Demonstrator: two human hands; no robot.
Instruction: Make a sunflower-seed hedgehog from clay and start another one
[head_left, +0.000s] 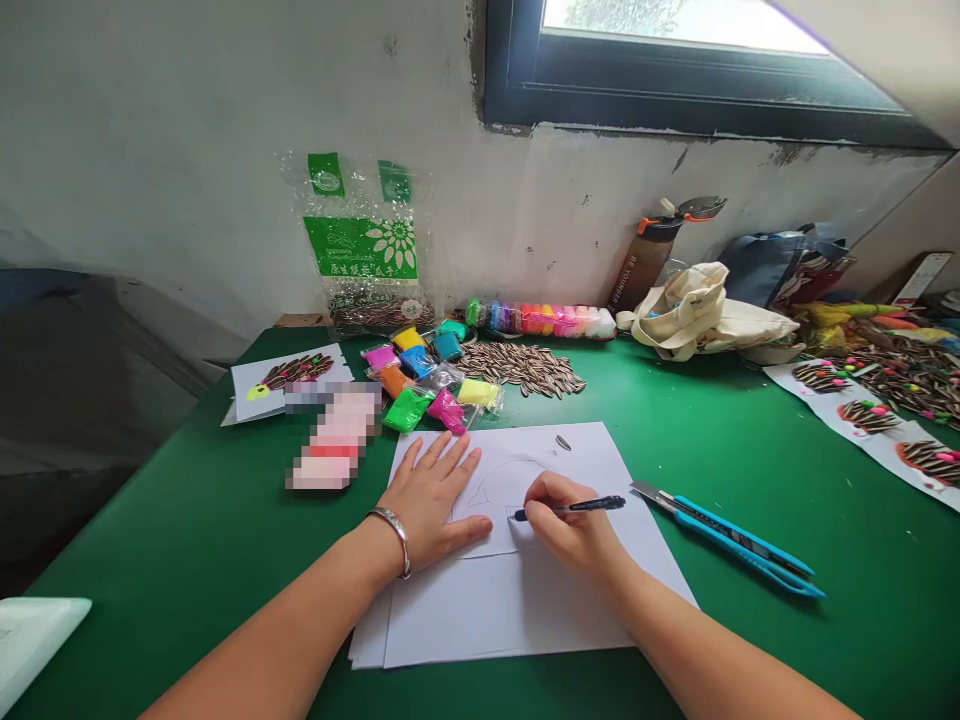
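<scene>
A stack of white paper lies on the green table in front of me. On its top sheet is a thin curved outline with small angular lines below it. My left hand is spread flat on the paper, left of the outline, with a silver bangle at the wrist. My right hand pinches a black pen, its tip touching the sheet near the small lines. A single sunflower seed rests near the paper's top edge. To the right lies a blue utility knife, blade toward the paper.
Behind the paper are several colored clay packets and a pile of sunflower seeds. A seed bag leans on the wall. A bottle and cloth bag stand farther back. Seed-decorated pictures lie left, others right.
</scene>
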